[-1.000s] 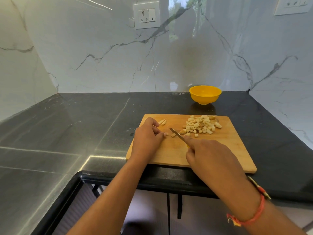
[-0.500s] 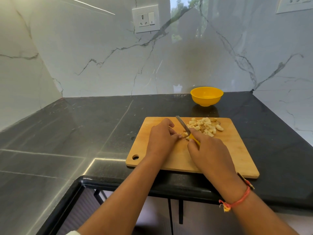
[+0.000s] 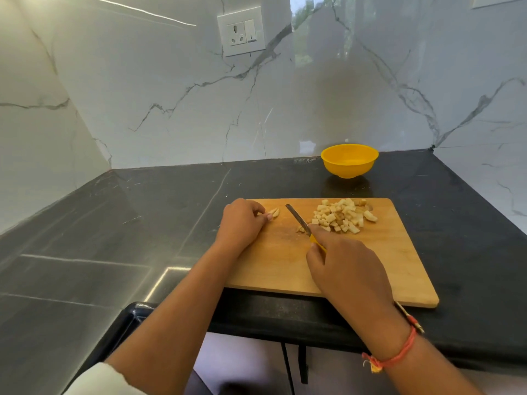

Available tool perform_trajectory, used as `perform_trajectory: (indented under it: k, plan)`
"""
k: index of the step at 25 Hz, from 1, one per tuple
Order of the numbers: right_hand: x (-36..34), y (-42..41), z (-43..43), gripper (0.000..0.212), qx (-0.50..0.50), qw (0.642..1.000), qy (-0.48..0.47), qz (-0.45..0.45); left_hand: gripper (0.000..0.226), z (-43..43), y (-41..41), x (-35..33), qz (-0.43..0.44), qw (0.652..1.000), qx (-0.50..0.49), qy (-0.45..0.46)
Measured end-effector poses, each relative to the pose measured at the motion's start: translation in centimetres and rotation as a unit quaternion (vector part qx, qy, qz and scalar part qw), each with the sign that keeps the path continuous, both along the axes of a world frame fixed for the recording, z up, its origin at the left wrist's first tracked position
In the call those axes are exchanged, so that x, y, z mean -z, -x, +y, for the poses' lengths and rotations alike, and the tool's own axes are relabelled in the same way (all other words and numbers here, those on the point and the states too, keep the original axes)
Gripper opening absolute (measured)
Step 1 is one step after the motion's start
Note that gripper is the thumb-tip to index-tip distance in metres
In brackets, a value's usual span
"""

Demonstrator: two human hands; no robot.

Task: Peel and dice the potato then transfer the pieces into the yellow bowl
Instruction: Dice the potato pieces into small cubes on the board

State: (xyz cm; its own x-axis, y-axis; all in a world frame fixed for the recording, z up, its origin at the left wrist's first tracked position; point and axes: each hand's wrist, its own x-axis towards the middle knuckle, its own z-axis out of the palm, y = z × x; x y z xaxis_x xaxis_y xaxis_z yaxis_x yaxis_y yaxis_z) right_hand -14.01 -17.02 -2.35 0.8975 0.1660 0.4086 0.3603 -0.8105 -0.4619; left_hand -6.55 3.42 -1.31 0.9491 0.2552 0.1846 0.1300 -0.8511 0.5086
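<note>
Gripping the knife [image 3: 298,220] in our right hand [image 3: 348,269], we pinch the uncut potato strips [image 3: 274,212] with our left hand [image 3: 241,223]; diced potato [image 3: 342,216] lies heaped on the cutting board [image 3: 399,252], the yellow bowl [image 3: 349,161] stands beyond it.

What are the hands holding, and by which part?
The right hand grips the knife by its yellow handle. The left hand touches one end of the potato strips with fingertips; a grip cannot be told.

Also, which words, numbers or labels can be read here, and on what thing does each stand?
No text can be read. The wall socket, yellow bowl, cutting board and knife carry no visible lettering; the small mark on the switch is too small to tell.
</note>
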Motion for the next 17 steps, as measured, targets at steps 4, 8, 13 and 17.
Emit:
perform_trajectory:
  k: [4, 8, 13, 17]
  plan:
    - [0.1, -0.1, 0.2, 0.046, 0.002, 1.000, 0.001, -0.006, 0.023, 0.1, -1.0, -0.2, 0.004, 1.000, 0.018, -0.021]
    - [0.2, -0.1, 0.2, 0.046, 0.002, 1.000, 0.004, -0.005, 0.016, 0.3, -1.4, -0.2, -0.008, 0.999, 0.024, -0.046]
    - [0.3, -0.2, 0.3, 0.045, 0.005, 1.000, 0.016, -0.015, 0.026, 0.4, -1.1, 0.2, -0.028, 0.989, 0.031, -0.142]
    - [0.1, -0.1, 0.2, 0.045, 0.001, 1.000, 0.008, -0.009, 0.017, 0.2, 1.0, -0.5, -0.069, 0.995, 0.027, -0.060]
